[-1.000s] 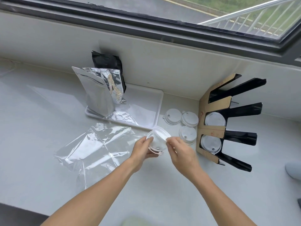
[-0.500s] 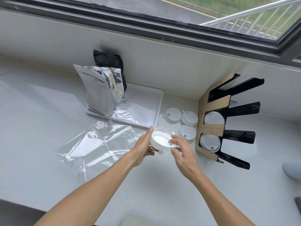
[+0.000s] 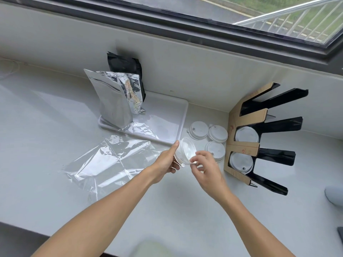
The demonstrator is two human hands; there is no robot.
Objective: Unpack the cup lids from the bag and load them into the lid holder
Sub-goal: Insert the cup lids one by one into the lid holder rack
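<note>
My left hand point(image 3: 168, 160) grips a short stack of white cup lids point(image 3: 186, 152), tilted so the inside faces me. My right hand point(image 3: 206, 166) pinches the near edge of the top lid with thumb and forefinger. Three loose white lids point(image 3: 207, 135) lie on the counter just beyond. The lid holder point(image 3: 243, 145), brown board with black prongs, lies at the right with a lid in its middle slot point(image 3: 246, 135) and one in its lower slot point(image 3: 241, 161). The clear plastic bag point(image 3: 109, 164) lies flat and crumpled to the left.
A white tray point(image 3: 178, 117) sits behind the hands, holding a silver foil pouch point(image 3: 115, 101) and a black pouch point(image 3: 128, 67) against the wall. A grey object point(image 3: 334, 196) shows at the right edge. The window ledge runs along the back.
The lid stack has tilted from facing right to facing me. My right hand shifted from the stack's right side to its near edge and now pinches the top lid.
</note>
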